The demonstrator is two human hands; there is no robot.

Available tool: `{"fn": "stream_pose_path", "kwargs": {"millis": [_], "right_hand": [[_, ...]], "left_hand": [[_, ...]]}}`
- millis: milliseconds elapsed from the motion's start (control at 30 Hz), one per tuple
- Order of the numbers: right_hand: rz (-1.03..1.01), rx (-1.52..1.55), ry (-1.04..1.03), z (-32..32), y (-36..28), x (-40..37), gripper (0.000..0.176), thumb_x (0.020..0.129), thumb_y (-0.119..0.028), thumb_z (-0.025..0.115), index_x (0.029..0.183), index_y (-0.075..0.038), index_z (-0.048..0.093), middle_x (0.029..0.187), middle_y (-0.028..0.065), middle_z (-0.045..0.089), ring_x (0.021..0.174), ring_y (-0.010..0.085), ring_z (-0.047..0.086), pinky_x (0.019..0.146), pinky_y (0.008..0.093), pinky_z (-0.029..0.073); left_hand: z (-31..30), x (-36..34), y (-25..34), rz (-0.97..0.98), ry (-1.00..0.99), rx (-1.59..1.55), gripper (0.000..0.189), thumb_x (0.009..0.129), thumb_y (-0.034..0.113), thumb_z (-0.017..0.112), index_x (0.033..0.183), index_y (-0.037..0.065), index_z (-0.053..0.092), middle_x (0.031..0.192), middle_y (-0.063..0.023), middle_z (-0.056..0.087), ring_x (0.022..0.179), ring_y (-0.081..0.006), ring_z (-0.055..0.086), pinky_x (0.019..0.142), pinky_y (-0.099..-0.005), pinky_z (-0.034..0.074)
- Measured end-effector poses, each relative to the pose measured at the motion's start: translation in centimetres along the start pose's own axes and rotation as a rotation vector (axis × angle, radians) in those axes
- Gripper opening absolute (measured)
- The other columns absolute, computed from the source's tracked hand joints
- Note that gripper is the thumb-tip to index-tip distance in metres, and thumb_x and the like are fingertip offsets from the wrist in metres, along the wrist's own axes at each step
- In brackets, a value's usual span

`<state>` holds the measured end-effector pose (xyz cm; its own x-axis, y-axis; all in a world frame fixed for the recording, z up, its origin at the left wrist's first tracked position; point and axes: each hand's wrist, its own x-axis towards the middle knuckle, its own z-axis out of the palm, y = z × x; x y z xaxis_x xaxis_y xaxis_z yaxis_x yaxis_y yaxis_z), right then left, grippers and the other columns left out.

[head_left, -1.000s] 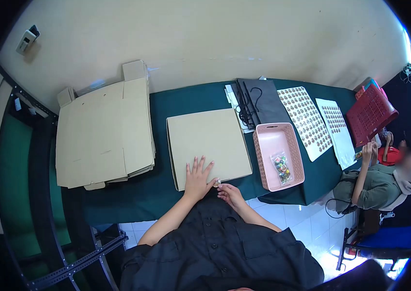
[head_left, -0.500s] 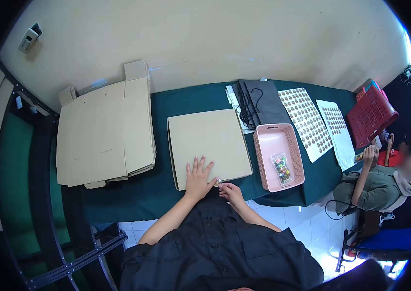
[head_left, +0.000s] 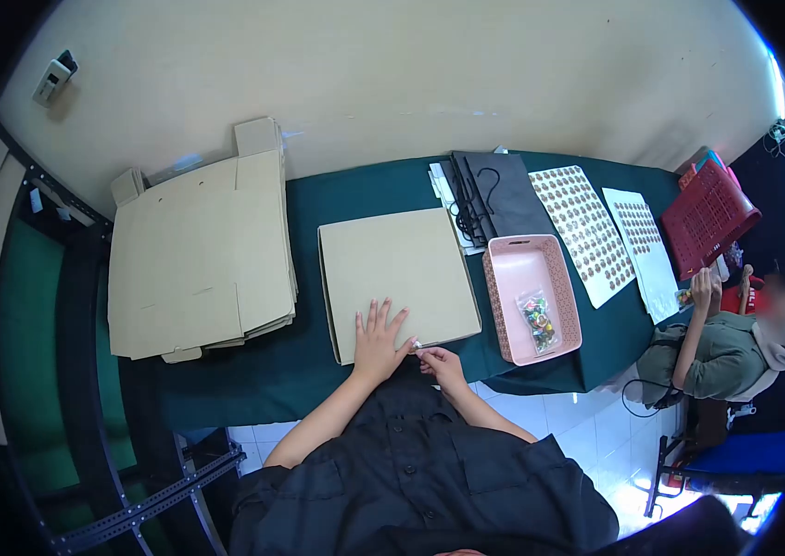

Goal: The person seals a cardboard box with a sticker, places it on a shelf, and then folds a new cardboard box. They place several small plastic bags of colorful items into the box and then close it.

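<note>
A closed flat cardboard box [head_left: 402, 264] lies in front of me on the green tablecloth. My left hand [head_left: 378, 345] rests on its lid near the front edge, palm down and fingers spread, with the thumb reaching to that edge. Just beside the thumb, my right hand [head_left: 443, 365] pinches a small pale sticker [head_left: 417, 345] against the box's front edge. Its exact shape is mostly covered by my fingertips.
Folded cardboard boxes [head_left: 198, 259] are stacked at left. To the right are a pink basket [head_left: 496, 320] with a bag of colourful pieces [head_left: 537, 320], black bags [head_left: 513, 199], sticker sheets [head_left: 582, 232] and a red basket [head_left: 708, 222]. A person [head_left: 731, 357] works at far right.
My hands stay nearly in place, the right fingertips still at the box's front edge. At far right, the other person's hands have shifted slightly.
</note>
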<state>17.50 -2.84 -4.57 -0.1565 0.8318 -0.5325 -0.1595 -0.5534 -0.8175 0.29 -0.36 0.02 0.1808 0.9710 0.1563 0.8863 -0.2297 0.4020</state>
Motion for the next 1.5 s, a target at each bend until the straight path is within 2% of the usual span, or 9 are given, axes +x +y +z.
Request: {"fn": "stream_pose_path", "kwargs": {"millis": [167, 333, 533, 733, 833, 933, 1000, 1100, 1500], "right_hand": [[-0.003, 0.002, 0.023, 0.1, 0.0, 0.3, 0.017, 0.082, -0.015, 0.06, 0.091, -0.001, 0.061, 0.074, 0.0023, 0.06, 0.064, 0.0071, 0.055, 0.059, 0.0189, 0.045], [0.02, 0.022, 0.029, -0.1, 0.0, 0.3, 0.016, 0.083, -0.015, 0.06, 0.092, -0.002, 0.058, 0.074, 0.0017, 0.059, 0.064, 0.0069, 0.056, 0.059, 0.0187, 0.046], [0.02, 0.068, -0.011, -0.5, 0.1, 0.3, 0.017, 0.083, -0.016, 0.06, 0.092, -0.003, 0.057, 0.074, 0.0012, 0.058, 0.063, 0.0068, 0.054, 0.06, 0.0193, 0.046], [0.068, 0.049, 0.004, -0.4, -0.3, 0.2, 0.016, 0.084, -0.017, 0.059, 0.091, -0.003, 0.056, 0.075, 0.0009, 0.056, 0.063, 0.0065, 0.053, 0.059, 0.0205, 0.046], [0.054, 0.089, 0.016, -0.2, -0.5, -0.1, 0.019, 0.084, -0.022, 0.059, 0.085, -0.003, 0.058, 0.071, 0.001, 0.057, 0.06, 0.0069, 0.053, 0.057, 0.0206, 0.045], [-0.026, -0.034, 0.031, 0.0, -0.9, -0.1, 0.026, 0.084, -0.027, 0.06, 0.076, -0.002, 0.06, 0.065, 0.0017, 0.058, 0.055, 0.007, 0.053, 0.053, 0.0193, 0.042], [-0.08, -0.297, -0.04, 0.8, -1.8, -0.7, 0.032, 0.082, -0.031, 0.062, 0.07, -0.001, 0.062, 0.06, 0.0023, 0.059, 0.052, 0.0067, 0.053, 0.05, 0.0181, 0.039], [-0.052, -0.449, -0.037, 1.1, -1.4, 0.0, 0.035, 0.08, -0.034, 0.064, 0.071, 0.0, 0.063, 0.06, 0.0031, 0.06, 0.053, 0.0063, 0.053, 0.049, 0.0178, 0.038], [0.162, -0.208, -0.018, 1.4, -1.1, 1.1, 0.028, 0.08, -0.032, 0.063, 0.072, -0.005, 0.059, 0.062, 0.001, 0.057, 0.056, 0.0081, 0.054, 0.053, 0.0184, 0.041]], "left_hand": [[0.0, 0.0, -0.1, 0.004, 0.007, 0.005, 0.058, 0.082, 0.049, 0.047, 0.13, 0.017, 0.039, 0.139, -0.0153, 0.027, 0.131, -0.035, 0.019, 0.103, -0.0548, 0.012], [-1.2, -0.1, 0.2, 0.016, -0.057, -0.041, 0.075, 0.074, 0.06, 0.05, 0.133, 0.017, 0.035, 0.14, -0.0166, 0.023, 0.132, -0.0358, 0.013, 0.103, -0.0566, 0.008], [-0.7, -0.2, -0.3, 0.059, -0.096, 0.022, 0.08, 0.072, 0.055, 0.057, 0.136, 0.017, 0.029, 0.141, -0.018, 0.019, 0.132, -0.0373, 0.012, 0.102, -0.0581, 0.009], [-0.5, -0.2, -0.3, 0.062, -0.108, 0.064, 0.078, 0.074, 0.052, 0.057, 0.137, 0.017, 0.027, 0.141, -0.0178, 0.019, 0.132, -0.0377, 0.012, 0.102, -0.058, 0.009], [-0.3, -0.2, -0.4, 0.062, -0.11, 0.067, 0.078, 0.074, 0.051, 0.057, 0.137, 0.017, 0.027, 0.142, -0.0179, 0.017, 0.132, -0.038, 0.011, 0.103, -0.0576, 0.009], [-0.3, -0.2, -0.4, 0.061, -0.106, 0.052, 0.077, 0.075, 0.05, 0.057, 0.137, 0.017, 0.026, 0.142, -0.0181, 0.017, 0.132, -0.0383, 0.011, 0.103, -0.0574, 0.009], [-0.4, -0.3, -0.4, 0.062, -0.116, 0.059, 0.077, 0.075, 0.05, 0.057, 0.137, 0.017, 0.026, 0.142, -0.0182, 0.017, 0.132, -0.0384, 0.012, 0.103, -0.0573, 0.01], [-0.6, -0.1, -0.4, 0.063, -0.133, 0.08, 0.077, 0.074, 0.048, 0.057, 0.137, 0.017, 0.026, 0.142, -0.0183, 0.018, 0.131, -0.0384, 0.013, 0.103, -0.0571, 0.01], [-0.3, -0.2, -0.5, 0.059, -0.14, 0.119, 0.08, 0.072, 0.046, 0.061, 0.138, 0.018, 0.025, 0.142, -0.0175, 0.018, 0.131, -0.0378, 0.015, 0.102, -0.0573, 0.015]]}}
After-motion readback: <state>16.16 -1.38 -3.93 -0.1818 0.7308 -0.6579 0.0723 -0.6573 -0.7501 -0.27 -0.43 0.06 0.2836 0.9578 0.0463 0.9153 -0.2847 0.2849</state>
